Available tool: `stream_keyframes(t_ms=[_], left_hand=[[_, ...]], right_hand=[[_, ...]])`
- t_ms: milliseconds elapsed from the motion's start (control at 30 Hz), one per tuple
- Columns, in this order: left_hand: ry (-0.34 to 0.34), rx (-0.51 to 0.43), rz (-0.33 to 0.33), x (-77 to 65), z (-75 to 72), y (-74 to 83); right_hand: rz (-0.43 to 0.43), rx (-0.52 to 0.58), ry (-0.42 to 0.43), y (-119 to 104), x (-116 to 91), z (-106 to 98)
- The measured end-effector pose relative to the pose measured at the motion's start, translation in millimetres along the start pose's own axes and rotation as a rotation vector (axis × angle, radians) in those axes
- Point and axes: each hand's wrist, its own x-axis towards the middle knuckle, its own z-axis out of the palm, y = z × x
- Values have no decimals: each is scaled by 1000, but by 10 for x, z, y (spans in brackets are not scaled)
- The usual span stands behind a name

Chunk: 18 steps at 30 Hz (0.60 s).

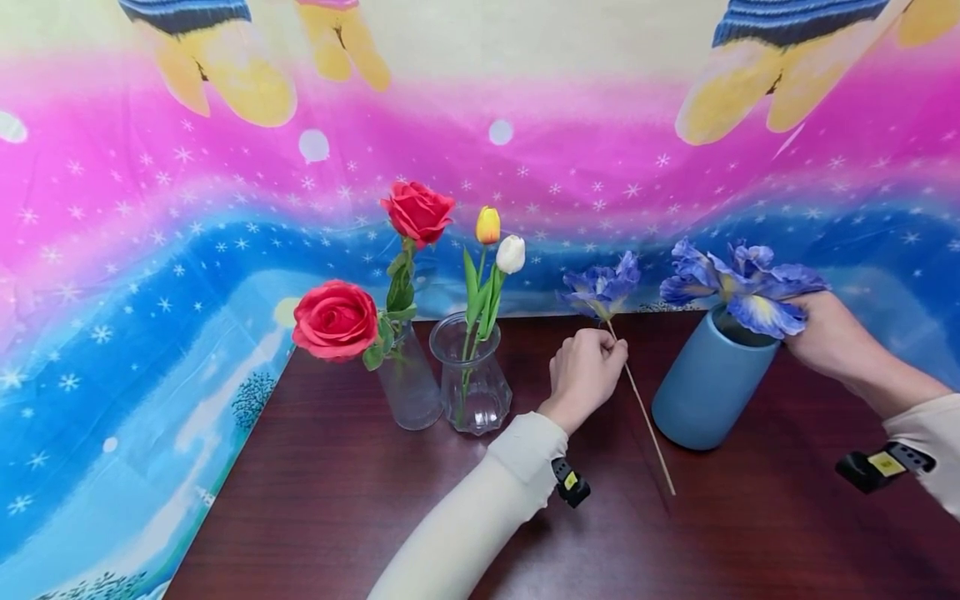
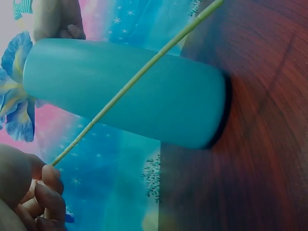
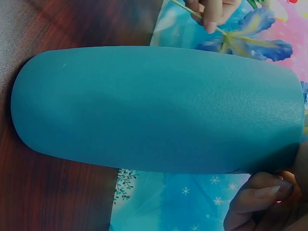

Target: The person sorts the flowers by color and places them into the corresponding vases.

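My left hand [image 1: 588,371] pinches the thin stem [image 2: 137,77] of a blue-purple artificial iris [image 1: 602,283] just below its bloom. The bare stem slants down to the right, its lower end low over the table. A second iris [image 1: 738,279], with yellow on its petals, sits in the mouth of a blue vase [image 1: 712,387]. At the vase's right rim my right hand [image 1: 832,337] holds this iris close by the bloom, fingers curled; petals partly hide the grip. In the right wrist view, its fingers [image 3: 260,192] lie right against the vase [image 3: 159,110] near the rim.
Left of my left hand stands a clear glass vase [image 1: 491,398] with a yellow tulip [image 1: 487,225] and a white tulip [image 1: 512,254]. Beside it, a narrower glass vase [image 1: 411,396] holds two red roses [image 1: 335,321]. A printed cloth [image 1: 480,167] hangs behind the dark wooden table [image 1: 315,500].
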Motion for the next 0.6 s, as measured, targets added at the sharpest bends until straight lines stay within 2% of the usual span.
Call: stream_keyframes(t_ms=[300, 600], left_hand=[[48, -30, 51, -3, -109, 67], [100, -28, 134, 20, -317, 158]], right_hand=[[22, -5, 12, 14, -8, -2], [-27, 7, 14, 8, -6, 7]])
